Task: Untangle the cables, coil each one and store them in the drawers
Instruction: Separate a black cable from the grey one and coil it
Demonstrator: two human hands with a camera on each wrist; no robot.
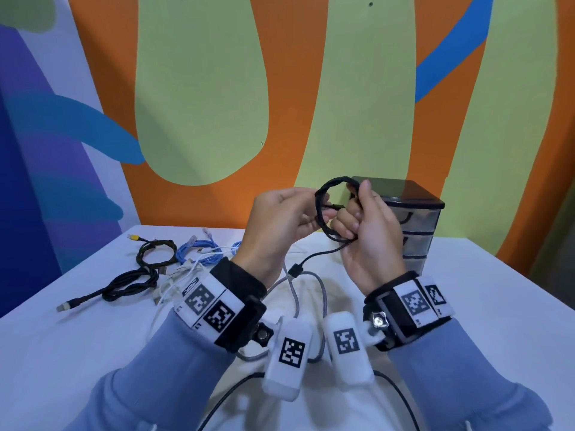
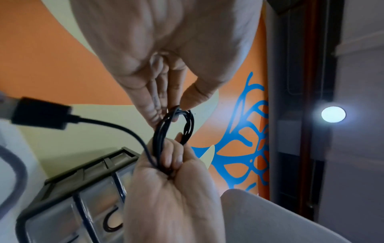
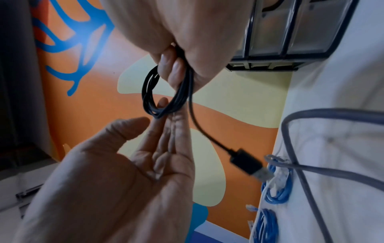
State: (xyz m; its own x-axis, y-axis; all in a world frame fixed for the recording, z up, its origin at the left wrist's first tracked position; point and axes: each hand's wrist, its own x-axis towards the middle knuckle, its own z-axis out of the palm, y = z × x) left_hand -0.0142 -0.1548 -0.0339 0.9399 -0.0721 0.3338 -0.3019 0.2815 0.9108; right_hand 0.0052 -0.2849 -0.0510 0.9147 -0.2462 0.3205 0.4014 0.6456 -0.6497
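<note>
A black cable (image 1: 337, 179) is wound into a small coil and held up over the table. My right hand (image 1: 367, 231) grips the coil's right side in a fist, seen closer in the wrist views (image 2: 166, 189) (image 3: 187, 32). My left hand (image 1: 273, 225) pinches the coil's left side, thumb outside, straight fingers (image 3: 166, 131) against it. The coil (image 2: 188, 125) (image 3: 147, 92) has a loose tail ending in a black USB plug (image 1: 295, 270) (image 2: 41, 113) (image 3: 246, 162) that hangs below. A dark drawer unit (image 1: 417, 219) with clear, closed drawers stands just behind my right hand.
On the white table (image 1: 482, 306), left of my arms, lie two black cable bundles (image 1: 155, 253) (image 1: 130, 281), a blue cable (image 1: 199, 253) and a white cable (image 1: 174, 284). A grey cable (image 1: 323, 293) loops under my wrists. Another black cable (image 1: 233, 393) runs along the near edge.
</note>
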